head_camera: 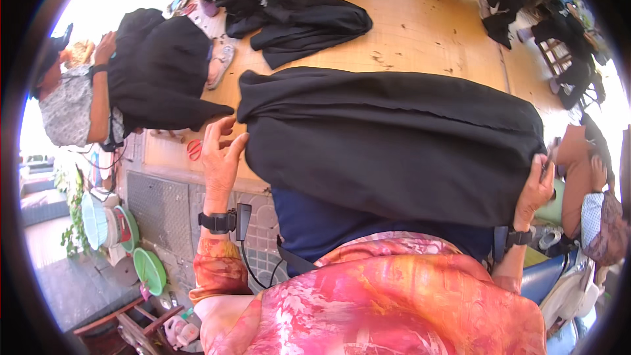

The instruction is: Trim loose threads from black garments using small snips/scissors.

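A long piece of black cloth (389,148) lies across my lap, with a raw-edged fold or seam running lengthwise along its upper part. Just off the cloth's left end is my left hand (222,153), its fingers apart and nothing in them. My right hand (535,190) grips the cloth's right edge between thumb and fingers. Something small and dark shows at those fingers, too blurred to name. Beneath the cloth, dark blue fabric (315,227) covers my legs.
More black cloth (310,19) is heaped on the wooden board floor (419,34). Red-handled scissors (194,149) rest left of my left hand. One person (74,113) sits at left with black cloth; another (586,182) is close at right. Green basins (149,271) stand lower left.
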`<action>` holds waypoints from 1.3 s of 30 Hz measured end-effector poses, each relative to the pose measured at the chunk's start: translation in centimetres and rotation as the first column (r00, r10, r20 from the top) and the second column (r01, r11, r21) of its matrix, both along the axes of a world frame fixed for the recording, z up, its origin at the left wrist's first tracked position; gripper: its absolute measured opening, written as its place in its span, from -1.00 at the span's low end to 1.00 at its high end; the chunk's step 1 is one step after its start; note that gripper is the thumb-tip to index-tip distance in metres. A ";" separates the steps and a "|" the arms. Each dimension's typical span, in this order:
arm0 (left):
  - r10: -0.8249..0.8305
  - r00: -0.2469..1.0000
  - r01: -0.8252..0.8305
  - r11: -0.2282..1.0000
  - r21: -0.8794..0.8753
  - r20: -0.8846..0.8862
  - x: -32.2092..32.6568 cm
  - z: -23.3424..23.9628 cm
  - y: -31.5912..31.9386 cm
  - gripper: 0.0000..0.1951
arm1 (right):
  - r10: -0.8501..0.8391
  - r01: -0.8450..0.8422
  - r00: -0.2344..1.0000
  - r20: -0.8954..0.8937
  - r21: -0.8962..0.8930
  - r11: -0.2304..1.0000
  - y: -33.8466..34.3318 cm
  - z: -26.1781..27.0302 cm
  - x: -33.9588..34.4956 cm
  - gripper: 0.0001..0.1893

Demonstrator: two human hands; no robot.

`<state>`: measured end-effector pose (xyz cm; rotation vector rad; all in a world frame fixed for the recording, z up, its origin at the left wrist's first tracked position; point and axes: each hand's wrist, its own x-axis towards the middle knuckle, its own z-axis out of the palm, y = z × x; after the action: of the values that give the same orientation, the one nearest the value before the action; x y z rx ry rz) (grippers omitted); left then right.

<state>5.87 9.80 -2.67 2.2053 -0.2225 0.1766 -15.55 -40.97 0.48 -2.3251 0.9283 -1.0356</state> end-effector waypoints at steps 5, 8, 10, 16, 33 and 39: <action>0.059 0.995 -0.053 0.996 -0.068 0.077 1.4 -4.3 1.7 -0.68 | 0.037 -0.038 0.999 0.020 0.048 0.998 1.0 -0.3 1.3 -0.81; 0.096 0.995 -0.090 0.985 -0.147 0.037 2.6 -5.6 1.7 -0.79 | 0.019 -0.019 1.000 0.009 0.002 1.000 0.5 -0.2 0.6 -0.78; 0.088 0.990 -0.069 0.985 -0.160 0.113 2.7 -4.9 1.5 -0.80 | 0.023 -0.024 0.999 0.040 0.034 0.999 0.2 -0.3 0.2 -0.77; 0.092 0.991 -0.093 0.996 0.013 0.094 1.1 -0.3 1.7 -0.80 | 0.014 -0.015 0.999 0.034 0.028 0.999 -0.1 -0.6 0.1 -0.76; -0.220 0.927 0.239 0.971 -0.026 0.302 2.9 5.6 -5.7 -0.81 | 0.023 -0.024 0.999 0.035 0.042 0.999 -0.4 -0.8 0.0 -0.74; -0.257 0.917 0.260 0.965 0.029 0.304 3.2 5.5 -5.6 -0.89 | 0.023 -0.029 0.997 0.080 0.074 0.997 0.0 -0.7 0.4 -0.73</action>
<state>9.08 4.19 2.84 2.1038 -0.6801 0.3713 -15.18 -41.00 -0.19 -2.2132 0.8885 -1.0559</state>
